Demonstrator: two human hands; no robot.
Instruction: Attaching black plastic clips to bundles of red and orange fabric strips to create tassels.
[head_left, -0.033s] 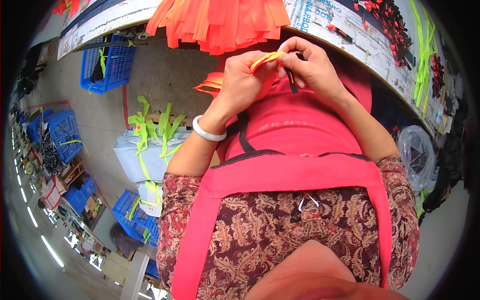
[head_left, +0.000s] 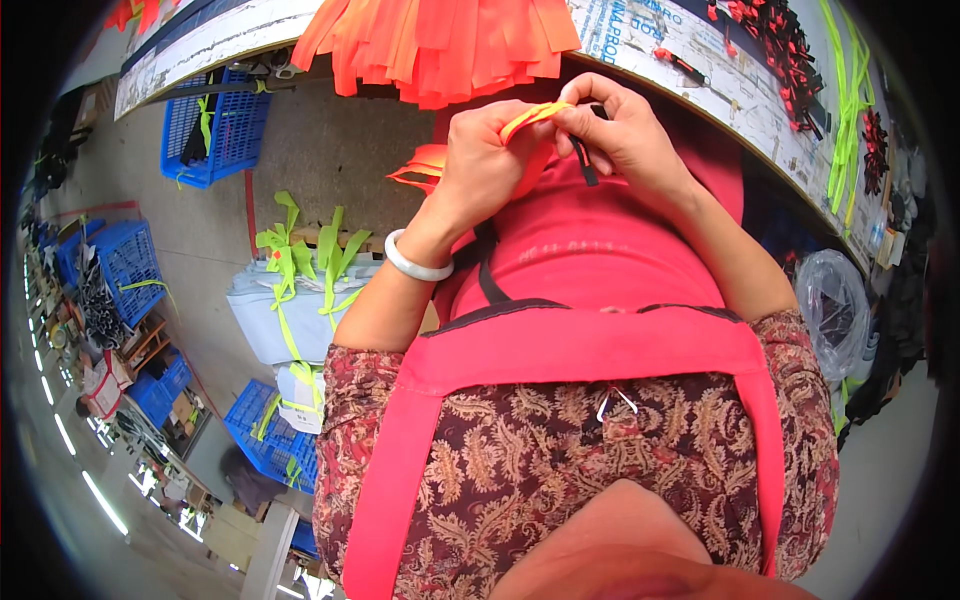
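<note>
Left hand (head_left: 485, 155): closed round orange band (head_left: 530, 121). Right hand (head_left: 630, 135): pinching the band's end, black strap (head_left: 584, 162) hanging below. Risk: band could slip if the fingertip pinch slackens.

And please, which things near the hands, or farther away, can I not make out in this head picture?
In the head view:
- Orange strip: the left hand covers part of it.
- Black strip: its upper part is partly hidden by the right hand.
- Hanging orange strips: upper ends cut off by the top edge.
- Dark bundle, far left: too small to identify.
</note>
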